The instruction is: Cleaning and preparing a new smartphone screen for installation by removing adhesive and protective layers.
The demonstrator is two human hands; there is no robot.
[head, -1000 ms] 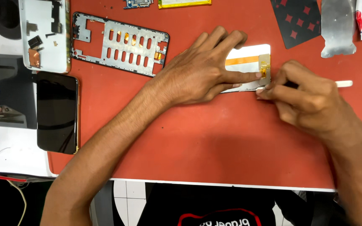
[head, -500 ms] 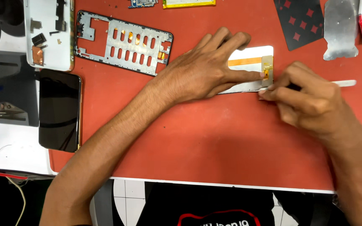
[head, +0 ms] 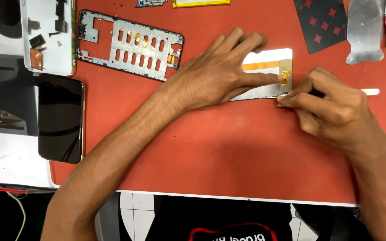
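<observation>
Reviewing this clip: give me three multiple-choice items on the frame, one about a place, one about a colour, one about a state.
1. Where does the dark-screened phone lie?
A. at the mat's left edge
B. under the right hand
C. on the metal frame

2. What colour is the work mat?
A. blue
B. red-orange
C. green

3. How does the left hand meet the white panel?
A. hovers clear
B. lifts it upright
C. presses it flat

Answers: 1 A, it sits at the left, half off the mat. 2 B, the whole surface is red-orange. 3 C, fingers spread on it while the right hand works a pale tool at its corner.
</observation>
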